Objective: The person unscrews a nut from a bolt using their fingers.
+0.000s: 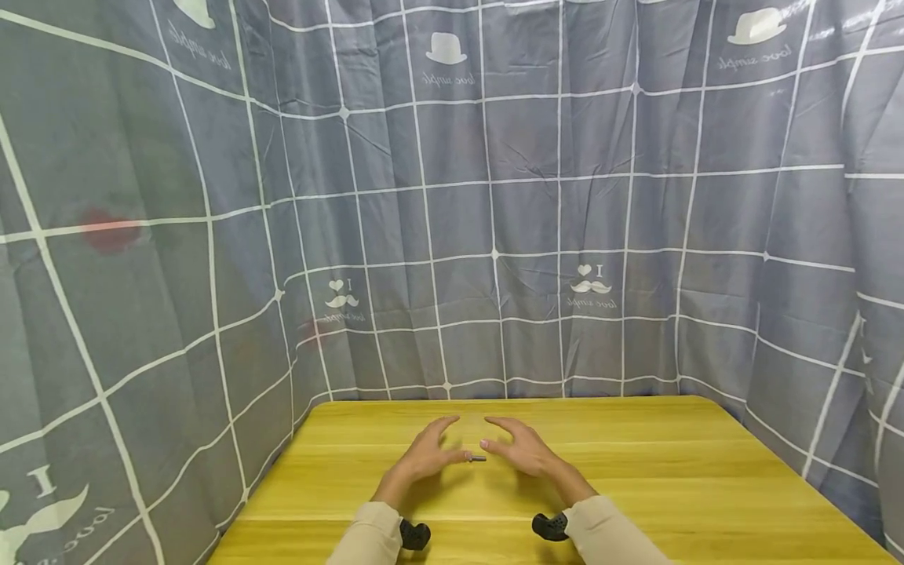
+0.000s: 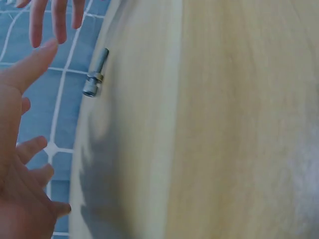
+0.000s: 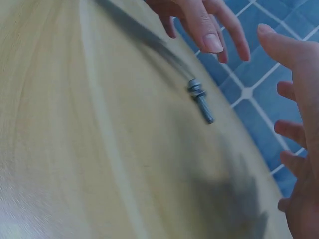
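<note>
A small metal bolt (image 1: 479, 458) lies on the wooden table, between and below both hands. Its round head and what looks like a washer or nut near that head show in the left wrist view (image 2: 94, 75); the threaded shank (image 3: 205, 110) is plainest in the right wrist view. My left hand (image 1: 426, 453) hovers over the table, fingers spread and loosely bent, thumb toward the bolt, holding nothing. Facing it, my right hand (image 1: 524, 449) hovers likewise with fingers apart and nothing in its grasp. Neither hand appears to touch the bolt.
The yellowish wooden table (image 1: 657, 471) has rounded far corners. A grey curtain (image 1: 523, 212) with white grid lines hangs behind it and along both sides. Black bands (image 1: 415, 535) sit at both wrists, by the beige sleeves.
</note>
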`<state>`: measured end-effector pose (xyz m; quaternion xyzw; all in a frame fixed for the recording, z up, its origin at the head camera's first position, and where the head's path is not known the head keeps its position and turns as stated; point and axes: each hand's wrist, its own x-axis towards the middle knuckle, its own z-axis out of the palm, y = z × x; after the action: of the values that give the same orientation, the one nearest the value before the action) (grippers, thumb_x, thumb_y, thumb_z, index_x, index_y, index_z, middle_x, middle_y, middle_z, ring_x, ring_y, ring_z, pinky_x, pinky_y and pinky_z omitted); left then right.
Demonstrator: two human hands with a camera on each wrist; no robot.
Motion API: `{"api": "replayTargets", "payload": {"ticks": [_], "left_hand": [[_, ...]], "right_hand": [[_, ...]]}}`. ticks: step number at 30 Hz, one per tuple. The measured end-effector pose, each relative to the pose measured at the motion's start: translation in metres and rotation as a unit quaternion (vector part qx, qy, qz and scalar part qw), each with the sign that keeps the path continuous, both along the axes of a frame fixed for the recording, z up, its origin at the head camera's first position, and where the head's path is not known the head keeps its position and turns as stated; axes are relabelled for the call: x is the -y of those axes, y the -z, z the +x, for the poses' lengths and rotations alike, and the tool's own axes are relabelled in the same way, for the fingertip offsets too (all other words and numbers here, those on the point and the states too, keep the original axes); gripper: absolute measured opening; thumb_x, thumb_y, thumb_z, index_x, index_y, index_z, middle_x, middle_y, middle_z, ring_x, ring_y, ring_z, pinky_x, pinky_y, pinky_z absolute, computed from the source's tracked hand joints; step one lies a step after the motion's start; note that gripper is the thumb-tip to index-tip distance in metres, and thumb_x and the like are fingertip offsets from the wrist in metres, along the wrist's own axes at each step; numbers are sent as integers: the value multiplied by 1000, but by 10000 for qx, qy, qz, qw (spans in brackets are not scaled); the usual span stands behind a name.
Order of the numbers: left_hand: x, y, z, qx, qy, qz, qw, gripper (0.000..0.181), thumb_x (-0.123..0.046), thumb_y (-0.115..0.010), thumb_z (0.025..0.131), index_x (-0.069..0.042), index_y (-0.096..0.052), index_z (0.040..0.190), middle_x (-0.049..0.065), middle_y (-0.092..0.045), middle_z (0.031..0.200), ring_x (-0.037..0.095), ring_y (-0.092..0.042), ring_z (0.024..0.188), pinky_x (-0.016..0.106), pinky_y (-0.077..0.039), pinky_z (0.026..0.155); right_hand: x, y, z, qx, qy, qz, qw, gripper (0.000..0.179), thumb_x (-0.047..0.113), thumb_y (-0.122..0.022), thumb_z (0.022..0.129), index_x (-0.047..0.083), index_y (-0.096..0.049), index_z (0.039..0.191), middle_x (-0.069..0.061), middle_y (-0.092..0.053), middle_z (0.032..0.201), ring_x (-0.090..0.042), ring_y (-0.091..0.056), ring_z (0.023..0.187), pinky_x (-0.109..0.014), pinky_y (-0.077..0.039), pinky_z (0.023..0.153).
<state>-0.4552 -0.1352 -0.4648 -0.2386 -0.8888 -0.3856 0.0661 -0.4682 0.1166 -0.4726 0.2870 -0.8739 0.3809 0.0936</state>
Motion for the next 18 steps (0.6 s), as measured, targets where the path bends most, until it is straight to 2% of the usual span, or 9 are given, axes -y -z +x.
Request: {"api": "replayTargets", "payload": {"ticks": [4, 7, 12, 18], "left_hand": [[0, 10, -5, 118, 18, 252, 9996, 71, -30, -84, 89, -1, -54, 146, 26, -48, 150, 52, -45, 135, 68, -37, 106], [-1, 15, -8, 140, -46, 239, 9996, 56, -23, -86, 88, 3, -65, 133, 27, -56, 141, 53, -47, 131, 68, -38, 105], [-4, 17, -7, 60, -96, 97, 9999, 29, -13, -86, 85, 2, -76, 108, 30, -59, 133, 55, -49, 126, 69, -38, 103], [-6, 19, -12, -139, -157, -13, 9998, 14, -11, -87, 85, -1, -81, 92, 32, -59, 131, 54, -52, 123, 68, -40, 102]], "right_hand": [[5, 14, 0, 163, 0, -127, 9998, 59, 44, -67, 100, 4, -60, 143, -22, -55, 144, -49, -46, 135, -69, -35, 105], [10, 22, 1, 240, 23, 36, 9997, 49, 37, -72, 98, 2, -68, 132, -25, -57, 141, -52, -47, 133, -75, -28, 106], [17, 27, 2, 81, 307, 361, 9988, 27, 29, -79, 92, 10, -79, 112, -25, -59, 137, -53, -49, 129, -84, -17, 102], [25, 29, 3, -416, 754, 252, 9960, 11, 21, -81, 90, 12, -84, 97, -22, -67, 126, -49, -59, 118, -74, -33, 100]]}}
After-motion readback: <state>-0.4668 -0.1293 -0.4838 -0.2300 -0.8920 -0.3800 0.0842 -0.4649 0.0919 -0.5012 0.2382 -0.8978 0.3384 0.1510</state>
